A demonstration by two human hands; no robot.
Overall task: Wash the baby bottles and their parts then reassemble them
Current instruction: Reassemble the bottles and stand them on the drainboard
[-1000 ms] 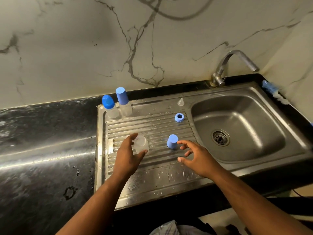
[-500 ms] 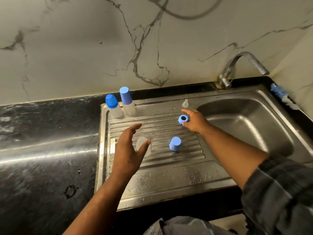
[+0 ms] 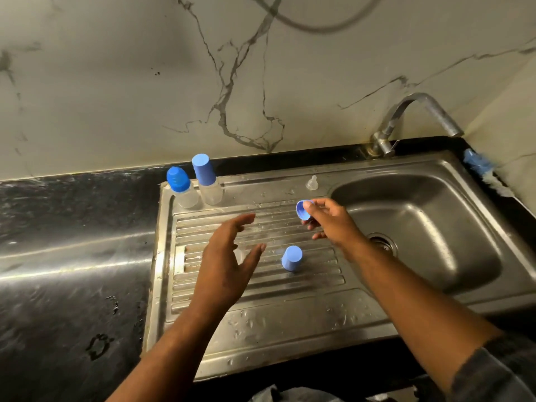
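- I see the blue screw ring [image 3: 303, 209] pinched by the fingers of my right hand [image 3: 333, 223], held over the drainboard [image 3: 261, 323] just beside the basin
- My left hand [image 3: 226, 265] hovers with fingers spread, gripping nothing, above a mostly hidden clear bottle [image 3: 239, 254]
- A blue cap [image 3: 291, 258] stands between the hands

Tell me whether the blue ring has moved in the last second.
Yes. The blue ring is up off the drainboard, pinched and tilted in the right hand, still near the clear teat.
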